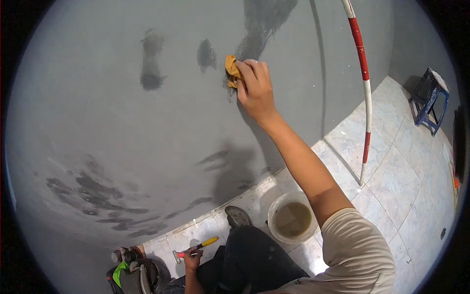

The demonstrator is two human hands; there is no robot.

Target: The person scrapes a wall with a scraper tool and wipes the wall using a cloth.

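Note:
My right hand (257, 90) pinches a crumpled yellow-orange cloth (231, 68) and presses it to the grey wall (122, 122), at the lower end of a dark, wet-looking streak (259, 34). Low in the view, my left hand (192, 259) is closed around a scraper-like tool (208, 242) with a yellow-and-black handle and a red part toward its head. Its exact kind is hard to make out. A white bucket (272, 230) of murky liquid stands on the floor beside my leg, below my right forearm.
A red-and-white striped pole (359, 46) rises from the tiled floor (391, 171) right of my arm. Farther right stands a blue step stool (431, 103). Dark items and a bright green piece (119, 273) lie at lower left. Other dark patches (98, 191) mark the wall.

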